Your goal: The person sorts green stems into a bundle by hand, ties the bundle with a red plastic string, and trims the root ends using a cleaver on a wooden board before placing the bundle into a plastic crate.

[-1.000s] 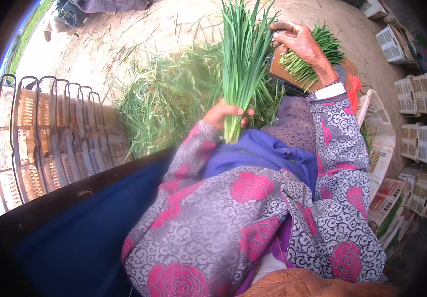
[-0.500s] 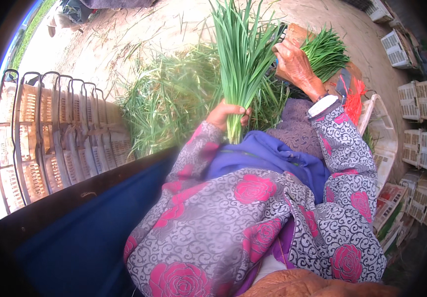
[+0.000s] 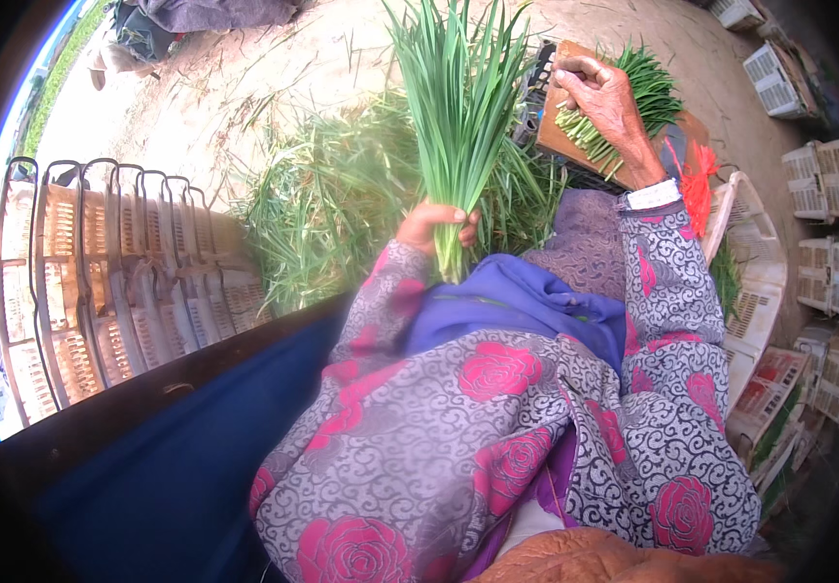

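Observation:
My left hand (image 3: pixel 436 227) is wrapped round the pale lower stems of a bunch of garlic chives (image 3: pixel 460 126), whose long green leaves fan upward, away from me. It holds them upright just beyond the blue cloth (image 3: pixel 526 296) on my lap. To the right, my right hand (image 3: pixel 602 100) is raised over a brown board (image 3: pixel 558 136), its fingers curled in toward the thumb. Whether anything small is pinched there is too fine to see. A second pile of chives (image 3: pixel 645 89) lies on that board, partly hidden behind the hand, with cut stem ends toward me.
Loose grass-like trimmings (image 3: pixel 327 189) are heaped on the ground beyond my left arm. Plastic crates (image 3: pixel 89 262) with dark metal handles stand at left, and white crates (image 3: pixel 833 185) line the right. Red plastic strips (image 3: pixel 699 185) hang beside the board. A blue panel (image 3: pixel 186 437) runs along my left.
My right hand has drawn away from the held bunch, up and right over the board, uncovering the stem ends there. The left hand and its chives sit slightly further left in view.

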`<move>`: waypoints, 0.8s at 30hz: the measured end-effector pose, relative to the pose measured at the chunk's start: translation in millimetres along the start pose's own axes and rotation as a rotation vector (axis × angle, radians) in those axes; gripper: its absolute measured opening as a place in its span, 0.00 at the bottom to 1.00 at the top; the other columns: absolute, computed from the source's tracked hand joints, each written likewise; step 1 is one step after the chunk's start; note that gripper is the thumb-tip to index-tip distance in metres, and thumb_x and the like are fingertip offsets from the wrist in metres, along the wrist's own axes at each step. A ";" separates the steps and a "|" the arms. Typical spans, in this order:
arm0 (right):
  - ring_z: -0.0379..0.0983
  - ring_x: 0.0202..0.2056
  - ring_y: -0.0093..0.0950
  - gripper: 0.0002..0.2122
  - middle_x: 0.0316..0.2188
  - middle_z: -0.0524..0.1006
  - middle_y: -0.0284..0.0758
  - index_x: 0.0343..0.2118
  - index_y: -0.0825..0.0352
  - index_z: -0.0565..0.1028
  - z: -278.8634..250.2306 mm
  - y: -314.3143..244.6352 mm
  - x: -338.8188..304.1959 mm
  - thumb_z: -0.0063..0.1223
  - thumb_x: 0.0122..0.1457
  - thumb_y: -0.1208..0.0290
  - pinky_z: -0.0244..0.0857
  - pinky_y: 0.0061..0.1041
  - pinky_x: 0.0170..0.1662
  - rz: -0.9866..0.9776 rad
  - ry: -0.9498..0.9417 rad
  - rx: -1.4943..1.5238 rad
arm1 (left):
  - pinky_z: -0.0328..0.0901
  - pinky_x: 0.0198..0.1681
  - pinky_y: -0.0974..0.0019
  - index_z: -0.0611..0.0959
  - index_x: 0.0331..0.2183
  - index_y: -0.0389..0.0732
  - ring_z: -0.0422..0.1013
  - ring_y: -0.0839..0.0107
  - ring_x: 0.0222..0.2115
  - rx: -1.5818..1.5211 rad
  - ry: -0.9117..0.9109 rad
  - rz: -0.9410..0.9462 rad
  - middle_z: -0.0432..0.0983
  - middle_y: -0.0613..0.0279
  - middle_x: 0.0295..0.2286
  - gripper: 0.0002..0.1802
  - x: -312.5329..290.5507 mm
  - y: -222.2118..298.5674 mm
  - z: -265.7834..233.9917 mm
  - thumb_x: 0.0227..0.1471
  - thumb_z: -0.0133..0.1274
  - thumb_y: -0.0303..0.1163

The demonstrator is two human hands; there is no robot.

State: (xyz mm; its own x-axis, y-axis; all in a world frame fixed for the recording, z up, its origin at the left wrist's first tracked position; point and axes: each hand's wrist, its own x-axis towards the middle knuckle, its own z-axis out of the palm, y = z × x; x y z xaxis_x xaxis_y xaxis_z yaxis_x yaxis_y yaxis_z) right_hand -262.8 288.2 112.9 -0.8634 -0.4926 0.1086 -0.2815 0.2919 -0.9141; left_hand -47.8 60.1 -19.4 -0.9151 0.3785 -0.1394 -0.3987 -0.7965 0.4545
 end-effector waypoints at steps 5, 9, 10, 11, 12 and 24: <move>0.69 0.23 0.16 0.16 0.28 0.80 0.28 0.46 0.70 0.80 19.1 -12.2 3.9 0.61 0.60 0.65 0.66 0.19 0.29 0.041 -0.108 -0.048 | 0.65 0.26 0.60 0.76 0.42 0.32 0.69 0.66 0.21 -0.023 -0.036 -0.009 0.74 0.54 0.30 0.20 -2.4 0.0 1.1 0.46 0.58 0.28; 0.66 0.21 0.13 0.14 0.25 0.79 0.26 0.41 0.68 0.82 19.7 -7.0 8.2 0.64 0.57 0.62 0.62 0.16 0.26 0.126 -0.130 0.118 | 0.65 0.25 0.61 0.77 0.42 0.33 0.69 0.66 0.21 -0.025 -0.067 -0.030 0.74 0.53 0.29 0.19 -1.1 -2.6 2.3 0.46 0.58 0.28; 0.65 0.21 0.12 0.14 0.25 0.78 0.26 0.40 0.67 0.82 20.2 -1.3 8.9 0.64 0.57 0.62 0.61 0.16 0.25 0.145 -0.128 0.111 | 0.65 0.25 0.60 0.77 0.43 0.33 0.69 0.66 0.21 -0.035 -0.064 -0.033 0.74 0.53 0.29 0.20 -1.3 -2.6 2.3 0.46 0.58 0.29; 0.64 0.21 0.12 0.14 0.24 0.77 0.25 0.39 0.67 0.83 20.8 4.3 9.3 0.65 0.57 0.62 0.59 0.16 0.24 0.163 -0.126 0.104 | 0.65 0.25 0.60 0.77 0.43 0.33 0.69 0.66 0.21 -0.046 -0.061 -0.036 0.74 0.53 0.29 0.20 -1.7 -2.2 2.7 0.46 0.58 0.29; 0.64 0.21 0.11 0.14 0.23 0.77 0.24 0.37 0.67 0.83 21.0 5.6 7.6 0.65 0.56 0.61 0.58 0.16 0.23 0.180 -0.125 0.093 | 0.65 0.25 0.60 0.77 0.43 0.33 0.69 0.66 0.21 -0.057 -0.060 -0.035 0.74 0.53 0.29 0.20 -2.7 -3.5 2.6 0.46 0.58 0.29; 0.74 0.30 0.18 0.07 0.38 0.81 0.36 0.38 0.71 0.77 24.0 -11.4 -41.9 0.54 0.64 0.72 0.71 0.20 0.36 0.092 -0.238 0.443 | 0.66 0.29 0.59 0.75 0.46 0.32 0.69 0.66 0.23 -0.081 0.055 -0.050 0.75 0.54 0.31 0.22 -2.8 -10.8 -13.7 0.48 0.57 0.26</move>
State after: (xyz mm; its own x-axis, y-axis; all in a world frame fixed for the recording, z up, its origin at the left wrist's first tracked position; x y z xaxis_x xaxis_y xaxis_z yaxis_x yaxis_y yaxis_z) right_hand -213.3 285.8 109.4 -0.7426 -0.6692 -0.0251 0.0402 -0.0071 -0.9992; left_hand -41.8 61.2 -35.9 -0.8950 0.3939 -0.2092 -0.4454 -0.8138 0.3734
